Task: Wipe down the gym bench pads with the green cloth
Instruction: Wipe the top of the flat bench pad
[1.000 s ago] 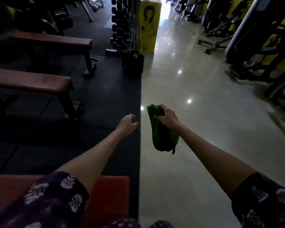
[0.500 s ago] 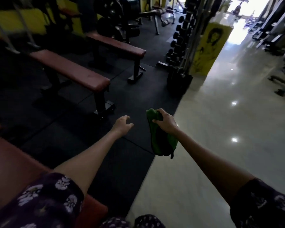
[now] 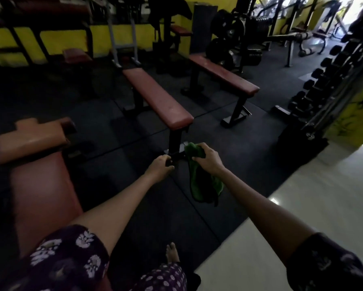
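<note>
Three red benches show in the head view: a near bench (image 3: 44, 185) at lower left with a raised pad (image 3: 29, 139) at its far end, a middle bench (image 3: 157, 97) ahead, and a far bench (image 3: 222, 74) beyond it to the right. One green cloth (image 3: 203, 181) hangs in the air from the right hand (image 3: 207, 158), which is closed around the cloth's top edge, arm stretched forward. The left hand (image 3: 160, 165) is held out just beside it, fingers curled loosely, holding nothing and not touching the cloth. Both hands hover over the dark mat (image 3: 228, 169) in front of the middle bench's foot. One bare foot (image 3: 172, 253) stands on the mat below. A dumbbell rack (image 3: 323, 80) stands at right.
</note>
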Demonstrator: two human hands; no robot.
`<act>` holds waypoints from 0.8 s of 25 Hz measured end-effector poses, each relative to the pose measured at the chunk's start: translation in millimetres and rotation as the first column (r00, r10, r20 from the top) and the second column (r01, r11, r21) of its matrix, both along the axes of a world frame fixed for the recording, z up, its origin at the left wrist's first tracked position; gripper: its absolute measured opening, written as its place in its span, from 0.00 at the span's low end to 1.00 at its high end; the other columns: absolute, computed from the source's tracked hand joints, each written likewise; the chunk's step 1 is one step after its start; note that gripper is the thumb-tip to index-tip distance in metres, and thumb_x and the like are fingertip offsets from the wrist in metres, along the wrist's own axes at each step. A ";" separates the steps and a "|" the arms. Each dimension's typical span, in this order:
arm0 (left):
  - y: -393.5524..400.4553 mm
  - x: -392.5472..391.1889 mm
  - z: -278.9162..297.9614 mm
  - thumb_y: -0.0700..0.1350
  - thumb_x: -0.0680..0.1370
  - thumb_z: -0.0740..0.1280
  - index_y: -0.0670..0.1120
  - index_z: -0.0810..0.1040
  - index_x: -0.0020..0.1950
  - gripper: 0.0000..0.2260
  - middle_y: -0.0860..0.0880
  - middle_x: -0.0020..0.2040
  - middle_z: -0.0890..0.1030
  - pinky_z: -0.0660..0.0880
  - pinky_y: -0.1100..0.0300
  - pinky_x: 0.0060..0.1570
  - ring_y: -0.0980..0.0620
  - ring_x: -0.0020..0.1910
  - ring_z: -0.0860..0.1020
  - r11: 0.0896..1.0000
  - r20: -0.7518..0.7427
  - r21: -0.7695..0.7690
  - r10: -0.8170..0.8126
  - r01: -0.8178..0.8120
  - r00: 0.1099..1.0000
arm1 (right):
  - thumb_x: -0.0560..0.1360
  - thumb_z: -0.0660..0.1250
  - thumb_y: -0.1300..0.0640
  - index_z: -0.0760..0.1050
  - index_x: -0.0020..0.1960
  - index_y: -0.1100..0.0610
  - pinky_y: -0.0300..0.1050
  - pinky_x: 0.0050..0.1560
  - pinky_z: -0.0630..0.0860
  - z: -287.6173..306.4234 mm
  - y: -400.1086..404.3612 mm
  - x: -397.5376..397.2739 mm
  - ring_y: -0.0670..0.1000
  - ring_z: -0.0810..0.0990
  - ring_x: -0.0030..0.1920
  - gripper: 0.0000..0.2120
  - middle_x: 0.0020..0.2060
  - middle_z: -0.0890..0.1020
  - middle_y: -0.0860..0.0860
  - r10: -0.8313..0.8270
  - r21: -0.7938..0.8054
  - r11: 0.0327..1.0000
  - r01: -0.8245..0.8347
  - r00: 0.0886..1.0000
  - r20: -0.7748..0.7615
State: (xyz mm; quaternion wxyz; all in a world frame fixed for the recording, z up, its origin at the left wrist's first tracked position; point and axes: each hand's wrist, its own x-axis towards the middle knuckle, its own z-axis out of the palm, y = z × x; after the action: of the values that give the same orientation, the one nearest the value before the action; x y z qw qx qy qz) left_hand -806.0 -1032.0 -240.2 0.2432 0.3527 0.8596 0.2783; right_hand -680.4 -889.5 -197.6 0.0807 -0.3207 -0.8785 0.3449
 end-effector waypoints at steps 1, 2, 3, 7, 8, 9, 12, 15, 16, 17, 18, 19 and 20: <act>11.8 -15.5 -1.4 0.45 0.79 0.63 0.41 0.67 0.70 0.21 0.43 0.70 0.68 0.65 0.58 0.62 0.46 0.67 0.68 1.000 -0.006 0.004 0.024 -0.024 1.000 | 0.74 0.68 0.55 0.69 0.65 0.53 0.48 0.51 0.75 -0.2 12.0 -18.5 0.56 0.77 0.54 0.20 0.56 0.78 0.56 0.030 0.002 1.000 -0.030 1.000 0.002; 21.8 -29.7 -1.1 0.45 0.79 0.64 0.41 0.67 0.70 0.20 0.42 0.69 0.69 0.65 0.59 0.62 0.46 0.67 0.68 0.999 -0.004 0.005 0.051 -0.051 0.999 | 0.74 0.68 0.56 0.69 0.65 0.53 0.48 0.51 0.75 1.0 23.3 -34.9 0.56 0.77 0.54 0.20 0.56 0.78 0.56 0.057 0.008 0.998 -0.057 0.998 0.006; 31.0 -43.3 0.2 0.45 0.79 0.64 0.41 0.68 0.69 0.20 0.42 0.69 0.69 0.66 0.59 0.61 0.45 0.66 0.69 0.997 0.007 0.003 0.080 -0.080 0.997 | 0.74 0.68 0.56 0.69 0.65 0.53 0.48 0.52 0.75 3.2 34.8 -50.4 0.56 0.77 0.54 0.21 0.56 0.78 0.56 0.082 0.015 0.997 -0.082 0.997 0.014; 72.4 -109.6 11.6 0.44 0.79 0.64 0.41 0.66 0.71 0.21 0.43 0.70 0.68 0.64 0.59 0.64 0.46 0.68 0.67 0.989 0.001 0.017 0.150 -0.150 0.989 | 0.74 0.68 0.56 0.68 0.66 0.53 0.48 0.54 0.75 13.2 88.1 -125.5 0.57 0.76 0.56 0.22 0.57 0.77 0.57 0.165 0.027 0.986 -0.166 0.986 0.038; 79.8 -126.7 15.9 0.45 0.79 0.64 0.41 0.66 0.71 0.22 0.43 0.70 0.68 0.64 0.58 0.64 0.46 0.68 0.67 0.983 -0.001 0.032 0.178 -0.178 0.984 | 0.74 0.68 0.55 0.68 0.67 0.53 0.47 0.53 0.74 15.9 99.1 -144.9 0.57 0.76 0.56 0.22 0.57 0.77 0.57 0.178 0.034 0.983 -0.179 0.984 0.034; 84.9 -142.1 19.4 0.45 0.79 0.64 0.41 0.66 0.71 0.22 0.43 0.70 0.68 0.64 0.57 0.64 0.46 0.68 0.67 0.977 0.003 0.045 0.209 -0.209 0.978 | 0.74 0.68 0.56 0.68 0.67 0.54 0.45 0.51 0.73 18.3 107.6 -163.8 0.57 0.76 0.56 0.22 0.57 0.77 0.56 0.186 0.039 0.982 -0.187 0.982 0.028; 94.3 -182.2 25.0 0.44 0.78 0.64 0.40 0.67 0.70 0.21 0.42 0.70 0.69 0.65 0.56 0.64 0.46 0.68 0.68 0.962 0.003 0.047 0.268 -0.268 0.963 | 0.74 0.68 0.57 0.69 0.66 0.55 0.42 0.48 0.72 22.6 122.0 -215.6 0.55 0.77 0.54 0.21 0.55 0.78 0.55 0.231 0.006 0.973 -0.231 0.973 0.001; 106.0 -239.2 26.4 0.44 0.78 0.65 0.41 0.67 0.70 0.21 0.42 0.69 0.69 0.66 0.56 0.63 0.46 0.67 0.69 0.932 0.023 0.056 0.359 -0.359 0.933 | 0.74 0.69 0.58 0.70 0.64 0.54 0.46 0.52 0.75 17.0 141.3 -283.3 0.54 0.77 0.54 0.20 0.55 0.78 0.54 0.304 -0.016 0.952 -0.305 0.952 -0.036; 111.0 -260.5 25.7 0.44 0.78 0.64 0.42 0.67 0.70 0.21 0.42 0.69 0.69 0.66 0.57 0.63 0.46 0.67 0.69 0.923 0.027 0.062 0.380 -0.381 0.925 | 0.73 0.69 0.58 0.70 0.64 0.54 0.47 0.53 0.75 14.3 147.9 -307.6 0.54 0.77 0.55 0.21 0.55 0.78 0.54 0.332 -0.015 0.943 -0.333 0.943 -0.031; 117.0 -282.8 25.0 0.44 0.78 0.64 0.42 0.67 0.70 0.21 0.42 0.69 0.69 0.66 0.57 0.62 0.46 0.67 0.69 0.914 0.026 0.071 0.400 -0.401 0.916 | 0.73 0.69 0.58 0.69 0.65 0.54 0.47 0.54 0.75 12.2 155.7 -333.2 0.54 0.77 0.55 0.21 0.55 0.78 0.54 0.358 -0.005 0.934 -0.358 0.934 -0.025; 123.5 -305.7 25.1 0.44 0.78 0.64 0.42 0.67 0.70 0.21 0.43 0.69 0.69 0.66 0.58 0.62 0.46 0.67 0.68 0.904 0.023 0.078 0.421 -0.421 0.907 | 0.73 0.69 0.58 0.69 0.65 0.54 0.47 0.54 0.75 10.7 164.1 -359.9 0.53 0.77 0.55 0.21 0.55 0.78 0.54 0.379 0.004 0.926 -0.379 0.925 -0.023; 129.4 -326.2 26.4 0.44 0.78 0.64 0.42 0.67 0.70 0.21 0.43 0.69 0.69 0.66 0.58 0.62 0.46 0.67 0.68 0.894 0.022 0.081 0.440 -0.441 0.898 | 0.73 0.69 0.58 0.70 0.65 0.54 0.47 0.54 0.75 9.4 171.9 -384.2 0.54 0.77 0.56 0.21 0.55 0.78 0.54 0.396 0.004 0.918 -0.397 0.918 -0.030; 134.7 -345.2 28.3 0.44 0.78 0.65 0.42 0.67 0.70 0.21 0.43 0.69 0.69 0.66 0.58 0.62 0.46 0.68 0.68 0.885 0.018 0.087 0.458 -0.458 0.889 | 0.73 0.69 0.59 0.70 0.65 0.55 0.48 0.54 0.75 8.4 179.5 -407.2 0.54 0.77 0.56 0.21 0.55 0.78 0.55 0.410 -0.009 0.912 -0.410 0.911 -0.043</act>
State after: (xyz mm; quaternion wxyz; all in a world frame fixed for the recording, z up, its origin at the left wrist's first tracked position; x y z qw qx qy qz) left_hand -1151.1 -897.3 -211.9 0.1534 0.1507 0.9058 0.3650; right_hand -1087.6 -709.9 -189.2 0.0215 -0.1229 -0.9212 0.3684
